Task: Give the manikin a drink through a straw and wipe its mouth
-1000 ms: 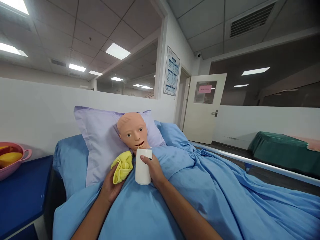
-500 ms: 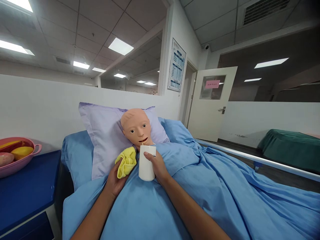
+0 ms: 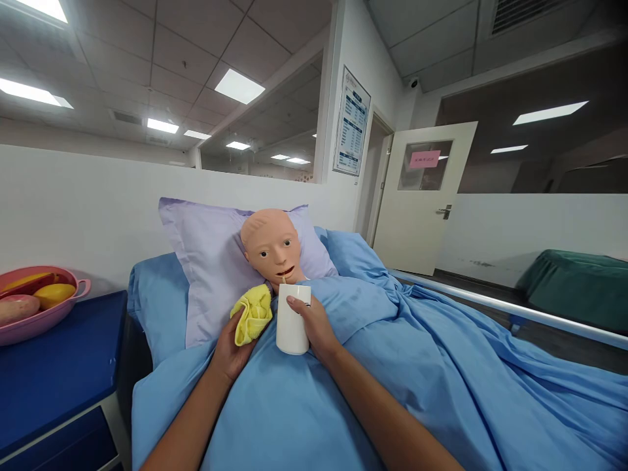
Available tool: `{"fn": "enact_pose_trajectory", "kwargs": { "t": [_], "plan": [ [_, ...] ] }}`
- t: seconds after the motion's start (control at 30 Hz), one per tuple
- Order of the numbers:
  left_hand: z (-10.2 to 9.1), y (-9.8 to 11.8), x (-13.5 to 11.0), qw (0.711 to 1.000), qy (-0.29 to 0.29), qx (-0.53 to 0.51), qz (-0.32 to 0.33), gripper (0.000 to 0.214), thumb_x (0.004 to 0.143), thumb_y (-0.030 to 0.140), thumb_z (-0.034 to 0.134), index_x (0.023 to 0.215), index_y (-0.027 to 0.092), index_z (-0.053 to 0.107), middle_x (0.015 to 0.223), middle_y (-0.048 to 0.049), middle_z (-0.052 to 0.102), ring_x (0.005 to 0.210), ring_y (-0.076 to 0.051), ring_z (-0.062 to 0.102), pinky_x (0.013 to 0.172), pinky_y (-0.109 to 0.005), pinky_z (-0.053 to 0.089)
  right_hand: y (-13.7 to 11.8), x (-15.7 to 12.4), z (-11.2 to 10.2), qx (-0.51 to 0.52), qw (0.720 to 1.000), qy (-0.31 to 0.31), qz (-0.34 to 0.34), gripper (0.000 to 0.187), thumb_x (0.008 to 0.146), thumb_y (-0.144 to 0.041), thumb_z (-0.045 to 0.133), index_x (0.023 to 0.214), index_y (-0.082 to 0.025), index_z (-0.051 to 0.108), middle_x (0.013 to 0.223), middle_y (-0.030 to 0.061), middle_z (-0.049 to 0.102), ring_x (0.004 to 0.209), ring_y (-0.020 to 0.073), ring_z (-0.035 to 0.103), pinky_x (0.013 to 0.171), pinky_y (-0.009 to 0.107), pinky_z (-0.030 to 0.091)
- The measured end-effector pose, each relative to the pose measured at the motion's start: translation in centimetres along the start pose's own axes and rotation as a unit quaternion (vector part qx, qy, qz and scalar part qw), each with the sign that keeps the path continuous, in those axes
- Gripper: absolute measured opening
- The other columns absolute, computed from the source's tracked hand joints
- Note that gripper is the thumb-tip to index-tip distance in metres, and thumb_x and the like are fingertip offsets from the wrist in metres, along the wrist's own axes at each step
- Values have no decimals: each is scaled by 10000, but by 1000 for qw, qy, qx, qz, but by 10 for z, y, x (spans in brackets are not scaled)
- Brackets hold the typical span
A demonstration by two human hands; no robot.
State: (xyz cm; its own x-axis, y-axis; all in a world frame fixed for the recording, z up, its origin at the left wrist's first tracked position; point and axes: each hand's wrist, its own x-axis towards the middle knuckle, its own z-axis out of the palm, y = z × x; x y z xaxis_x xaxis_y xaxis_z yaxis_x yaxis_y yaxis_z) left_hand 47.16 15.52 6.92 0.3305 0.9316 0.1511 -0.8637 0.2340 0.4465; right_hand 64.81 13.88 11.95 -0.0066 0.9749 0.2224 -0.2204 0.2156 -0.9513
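Note:
A training manikin point(image 3: 273, 242) lies in the bed, its head on a lilac pillow point(image 3: 206, 261) and its mouth slightly parted. My right hand point(image 3: 318, 327) is closed around a white mug point(image 3: 292, 324), thumb across its near side. A thin straw point(image 3: 283, 280) rises from the mug just below the manikin's lips; whether it touches them I cannot tell. In my left hand point(image 3: 230, 350) is a bunched yellow towel point(image 3: 254, 315), close to the manikin's chin and left of the mug. Most of my right fingers are hidden behind the mug.
Blue bedding point(image 3: 422, 353) covers the manikin's body. On the left a blue bedside cabinet point(image 3: 63, 373) bears a pink basket point(image 3: 39, 326) of fruit. A white bed rail point(image 3: 515, 307) runs along the far side. Behind it are a door point(image 3: 417, 209) and a green-covered bed point(image 3: 579, 288).
The whole view has shifted slightly, so things appear a little farther right. Both hands keep their hold on the mug and towel, with little other movement visible.

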Motion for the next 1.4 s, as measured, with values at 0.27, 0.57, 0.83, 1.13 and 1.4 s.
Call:
{"fn": "enact_pose_trajectory", "kwargs": {
  "t": [0.27, 0.57, 0.83, 1.13, 1.4],
  "plan": [
    [7, -1, -2, 1000, 19, 15, 16, 575, 969, 239, 440, 1517, 144, 295, 1314, -131, 634, 1230, -226, 605, 1189, -413, 379, 0, -1, -1, 16, 1000, -1, 11, 408, 692, -486, 770, 957, -202, 645, 766, 14, 702, 665, 191, 640, 592, 309, 521],
    [9, 0, -4, 1000, 17, 19, 10, 580, 965, 249, 448, 1516, 148, 298, 1321, -128, 631, 1216, -226, 615, 1184, -410, 387, 3, 0, -2, 22, 999, -27, 5, 368, 718, -480, 764, 941, -210, 652, 772, 5, 698, 666, 181, 637, 610, 308, 524],
    [3, 0, -1, 1000, -9, 19, 8, 558, 968, 260, 440, 1505, 157, 326, 1304, -114, 644, 1223, -219, 610, 1205, -403, 354, 3, 0, -2, 40, 998, -42, 7, 393, 713, -471, 771, 981, -211, 648, 798, 16, 712, 680, 189, 646, 618, 312, 529],
    [5, -1, -2, 999, -31, 15, -1, 570, 971, 268, 433, 1515, 157, 303, 1324, -107, 632, 1252, -210, 589, 1200, -385, 363, 0, -1, -1, 57, 997, -58, 16, 404, 715, -457, 764, 1013, -221, 628, 825, 19, 713, 728, 203, 664, 633, 309, 534],
    [5, -1, -2, 1000, -14, 24, 5, 587, 965, 272, 449, 1515, 140, 294, 1327, -133, 626, 1219, -233, 613, 1178, -416, 390, -5, -4, 1, 63, 996, -51, 26, 475, 691, -465, 767, 1056, -224, 581, 828, 16, 707, 723, 204, 662, 636, 316, 536]
  ]
}}
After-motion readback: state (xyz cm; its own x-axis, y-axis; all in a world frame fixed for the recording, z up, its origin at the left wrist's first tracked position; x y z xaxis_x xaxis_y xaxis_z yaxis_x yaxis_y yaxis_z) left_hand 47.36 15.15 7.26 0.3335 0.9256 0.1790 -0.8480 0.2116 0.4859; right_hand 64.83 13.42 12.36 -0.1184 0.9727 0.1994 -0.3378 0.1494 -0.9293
